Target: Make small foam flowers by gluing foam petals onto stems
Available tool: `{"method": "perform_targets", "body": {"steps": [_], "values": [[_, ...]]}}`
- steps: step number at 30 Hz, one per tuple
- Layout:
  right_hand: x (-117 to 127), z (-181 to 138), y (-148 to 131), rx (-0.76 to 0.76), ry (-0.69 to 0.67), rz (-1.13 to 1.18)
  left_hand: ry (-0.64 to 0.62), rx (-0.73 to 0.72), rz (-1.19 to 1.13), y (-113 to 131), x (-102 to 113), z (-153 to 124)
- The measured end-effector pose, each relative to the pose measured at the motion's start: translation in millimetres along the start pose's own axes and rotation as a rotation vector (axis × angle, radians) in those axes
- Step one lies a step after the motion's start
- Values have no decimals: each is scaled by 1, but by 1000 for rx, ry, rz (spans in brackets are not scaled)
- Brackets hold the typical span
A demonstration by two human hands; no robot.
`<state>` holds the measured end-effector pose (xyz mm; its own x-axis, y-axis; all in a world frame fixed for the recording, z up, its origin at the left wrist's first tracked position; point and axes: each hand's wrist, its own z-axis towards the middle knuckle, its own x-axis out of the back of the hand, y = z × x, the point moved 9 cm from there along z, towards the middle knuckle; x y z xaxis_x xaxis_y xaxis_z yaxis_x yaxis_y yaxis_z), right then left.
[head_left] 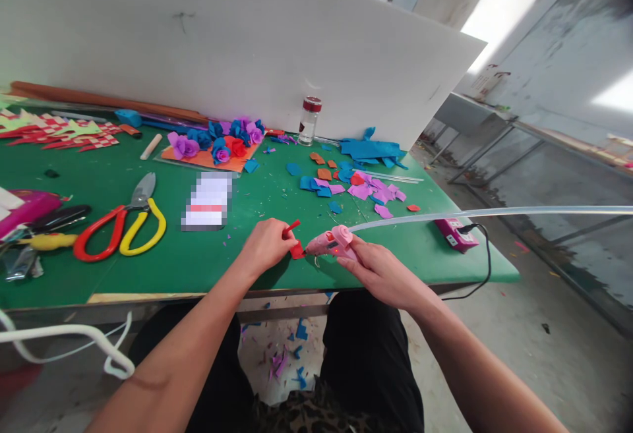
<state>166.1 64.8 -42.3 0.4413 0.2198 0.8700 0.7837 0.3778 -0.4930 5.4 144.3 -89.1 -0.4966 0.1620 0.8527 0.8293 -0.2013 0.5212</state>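
Note:
My left hand (268, 246) is closed on a small red paper piece (297, 250), with a thin red strip sticking up between the fingers. A pink hot glue gun (330, 243) is gripped in my right hand (378, 267). Its nozzle points left and meets or nearly meets the red paper; I cannot tell which. From the gun's back a long clear glue stick (475, 213) runs off to the right. Beyond my hands lie purple petal pieces (376, 189) and blue paper pieces (316, 186) on the green table (267, 205).
Large scissors (123, 222) with red and yellow handles lie at left, near a blurred-out phone-like rectangle (208, 201). Finished paper flowers (222, 143) sit at the back beside a glass jar (309, 122). A purple power strip (455, 234) with a black cord is at right.

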Motion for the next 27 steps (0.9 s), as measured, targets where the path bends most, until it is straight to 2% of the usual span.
{"method": "perform_targets", "body": {"steps": [11, 17, 27], "values": [[10, -4, -3, 0, 71, 117, 18, -19, 2, 1, 0, 0], [0, 2, -5, -1, 19, 104, 3, -15, -17, 3, 2, -1], [-3, 5, -11, 46, -31, -12, -22, -32, -42, 4, 0, -3]]}}
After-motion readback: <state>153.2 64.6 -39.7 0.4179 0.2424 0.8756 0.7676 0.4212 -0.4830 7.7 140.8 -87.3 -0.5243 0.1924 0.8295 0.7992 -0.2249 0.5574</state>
